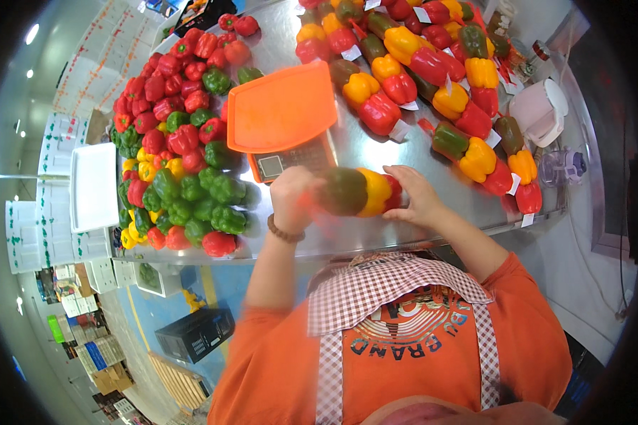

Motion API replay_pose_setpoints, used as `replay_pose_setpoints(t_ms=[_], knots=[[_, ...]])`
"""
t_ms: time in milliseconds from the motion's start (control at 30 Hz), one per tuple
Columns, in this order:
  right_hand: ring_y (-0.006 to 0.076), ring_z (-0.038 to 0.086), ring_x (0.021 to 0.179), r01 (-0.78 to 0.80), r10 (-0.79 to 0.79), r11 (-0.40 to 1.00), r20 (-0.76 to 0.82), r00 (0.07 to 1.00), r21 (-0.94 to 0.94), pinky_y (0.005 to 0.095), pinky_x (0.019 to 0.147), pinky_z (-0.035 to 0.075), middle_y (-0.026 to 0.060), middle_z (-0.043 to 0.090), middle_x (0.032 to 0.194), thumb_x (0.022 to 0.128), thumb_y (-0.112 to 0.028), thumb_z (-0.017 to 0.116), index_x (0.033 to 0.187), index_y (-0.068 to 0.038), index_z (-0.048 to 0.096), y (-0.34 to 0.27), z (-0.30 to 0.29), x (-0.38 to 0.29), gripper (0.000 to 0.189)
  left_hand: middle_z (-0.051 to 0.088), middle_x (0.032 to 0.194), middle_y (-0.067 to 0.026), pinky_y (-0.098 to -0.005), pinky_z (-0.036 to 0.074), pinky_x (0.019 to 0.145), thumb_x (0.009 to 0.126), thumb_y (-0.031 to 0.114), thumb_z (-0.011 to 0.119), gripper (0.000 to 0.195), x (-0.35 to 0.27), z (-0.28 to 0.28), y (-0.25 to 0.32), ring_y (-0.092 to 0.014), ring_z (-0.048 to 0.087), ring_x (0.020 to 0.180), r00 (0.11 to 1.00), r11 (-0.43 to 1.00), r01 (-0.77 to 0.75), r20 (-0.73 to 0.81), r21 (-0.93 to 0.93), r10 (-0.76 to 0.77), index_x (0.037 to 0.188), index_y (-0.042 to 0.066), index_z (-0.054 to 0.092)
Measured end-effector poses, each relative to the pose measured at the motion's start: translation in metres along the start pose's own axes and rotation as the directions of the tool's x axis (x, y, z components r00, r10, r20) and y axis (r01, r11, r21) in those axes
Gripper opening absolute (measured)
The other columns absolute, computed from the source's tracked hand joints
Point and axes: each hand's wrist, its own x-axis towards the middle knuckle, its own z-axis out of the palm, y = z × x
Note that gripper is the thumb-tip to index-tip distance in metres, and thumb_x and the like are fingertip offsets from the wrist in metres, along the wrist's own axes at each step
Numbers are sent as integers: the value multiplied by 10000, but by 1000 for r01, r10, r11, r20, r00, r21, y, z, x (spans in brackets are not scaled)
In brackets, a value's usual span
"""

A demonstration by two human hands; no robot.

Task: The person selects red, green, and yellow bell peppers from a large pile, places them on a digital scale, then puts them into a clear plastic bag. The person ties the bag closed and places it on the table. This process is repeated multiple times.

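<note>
A netted row of three bell peppers, green, yellow and red [375, 192], lies sideways between my hands in front of the scale. My left hand [293, 196], wearing a beaded bracelet, is closed on blurred red netting at the green end. My right hand [419, 197] holds the red end between thumb and fingers, beside a pale tag. Just beyond is a scale [292, 160] with an orange tray [282, 109]. Loose red peppers [186, 139] and green peppers [183, 196] are heaped to the left. Packed three-colour peppers [452, 101] with white tags lie to the right.
The steel table's near edge [319, 257] runs before my body. A white tray [93, 186] stands past the table's left end. On the right are a pale pink appliance [537, 112], a clear bottle [561, 167] and glass jars. A black crate [195, 332] sits on the floor.
</note>
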Motion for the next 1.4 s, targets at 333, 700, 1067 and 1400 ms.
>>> replay_pose_setpoints(t_ms=[333,700,1067,1400], knots=[[164,556,1185,-249,-144,539,379,914,805,335,1028,426,91,593,1314,1047,-375,448,1339,1,548,-55,-30,92,486,477,661,-11,-343,439,535,757,312,702,264,102,-35,56,-199,534,616,818,843,-534,289,62,498,661,133,533],[255,642,1021,407,-201,745,-403,893,529,359,934,478,152,678,1073,982,-320,526,1131,34,638,-83,-92,-15,400,572,681,6,-347,487,575,767,305,720,179,119,-29,96,-198,605,663,799,866,-482,341,-131,496,700,163,635],[192,644,952,335,-237,809,-253,938,483,345,867,480,127,671,1057,1041,-485,366,1151,-1,658,-68,-106,-15,576,602,749,-43,-384,494,598,726,197,665,93,173,2,47,-267,606,721,881,920,-391,302,27,365,738,118,618],[131,595,631,162,130,696,-344,930,699,263,605,486,84,630,749,1063,-426,419,957,29,659,-68,-105,-32,525,573,702,-13,-351,488,573,749,280,687,68,155,19,98,-207,613,686,759,858,-505,427,-90,491,785,222,691]])
